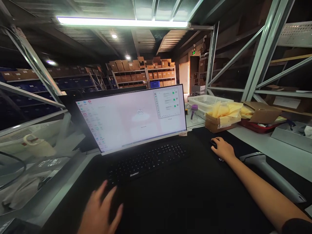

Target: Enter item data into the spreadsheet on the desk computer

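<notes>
My right hand [223, 148] lies curled over a black mouse [214, 143] on the black desk mat [185, 195], to the right of the keyboard. My left hand [101, 211] rests flat with spread fingers on the mat, just below the left end of the black keyboard [148, 160]. Behind the keyboard stands a wide monitor [133, 117] that shows a pale program window with icons down its left side.
A grey handheld scanner [270, 174] lies right of my forearm. A cardboard box of yellow envelopes [223, 118], a white basket [207, 102], a purple-capped bottle [194, 112] and a red tray [255, 126] sit at the back right. Metal shelving frames stand on both sides.
</notes>
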Tool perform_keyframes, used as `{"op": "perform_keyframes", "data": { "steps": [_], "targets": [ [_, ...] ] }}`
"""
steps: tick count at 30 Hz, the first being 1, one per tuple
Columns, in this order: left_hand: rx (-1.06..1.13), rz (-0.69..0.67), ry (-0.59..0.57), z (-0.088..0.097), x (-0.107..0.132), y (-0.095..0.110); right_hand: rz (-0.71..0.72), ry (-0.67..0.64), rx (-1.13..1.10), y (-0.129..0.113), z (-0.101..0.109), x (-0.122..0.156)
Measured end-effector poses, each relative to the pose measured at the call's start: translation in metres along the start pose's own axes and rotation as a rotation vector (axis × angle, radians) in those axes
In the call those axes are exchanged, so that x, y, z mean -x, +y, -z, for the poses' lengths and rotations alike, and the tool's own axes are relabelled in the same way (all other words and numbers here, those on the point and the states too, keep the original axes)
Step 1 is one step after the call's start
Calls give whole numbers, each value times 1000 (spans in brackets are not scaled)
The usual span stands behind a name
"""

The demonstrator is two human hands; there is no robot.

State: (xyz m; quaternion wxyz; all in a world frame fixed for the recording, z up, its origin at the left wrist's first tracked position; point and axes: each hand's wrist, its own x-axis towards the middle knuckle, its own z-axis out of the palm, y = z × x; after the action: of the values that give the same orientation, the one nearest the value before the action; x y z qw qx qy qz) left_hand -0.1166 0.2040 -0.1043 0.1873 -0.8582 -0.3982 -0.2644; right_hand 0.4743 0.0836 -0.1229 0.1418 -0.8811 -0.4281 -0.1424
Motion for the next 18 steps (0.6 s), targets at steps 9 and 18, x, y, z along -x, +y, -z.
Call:
{"op": "perform_keyframes", "data": {
  "steps": [9, 18],
  "targets": [
    [-95, 72, -164, -68, -69, 16, 4, -12, -8, -3, 5, 2],
    [-139, 126, -232, -69, -54, 11, -10, 17, 3, 2, -4, 1]
  ]
}}
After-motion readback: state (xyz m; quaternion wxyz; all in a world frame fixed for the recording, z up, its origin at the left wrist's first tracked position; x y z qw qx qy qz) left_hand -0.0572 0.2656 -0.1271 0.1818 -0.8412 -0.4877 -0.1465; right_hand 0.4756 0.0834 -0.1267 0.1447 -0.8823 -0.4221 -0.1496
